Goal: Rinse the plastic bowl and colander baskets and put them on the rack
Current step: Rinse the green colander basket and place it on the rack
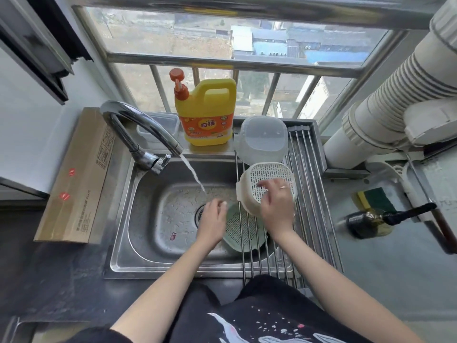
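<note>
Soft daylight floods in through the window [222, 45] — bright, few hard shadows (mild glare on the steel sink [153, 219]) — edges bowed, detail smeared.

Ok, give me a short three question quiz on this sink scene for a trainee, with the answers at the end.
1. True or false: water is running from the chrome tap.
2. Which item lies in the steel sink under the metal roll-up rack? A) clear plastic bowl B) pale green colander basket C) yellow detergent jug
3. What does the right hand rest on?

Key
1. True.
2. B: the pale green colander basket. The clear plastic bowl sits upside down on the rack; the yellow detergent jug stands behind the sink.
3. The upturned cream colander basket, on the rack.
</note>
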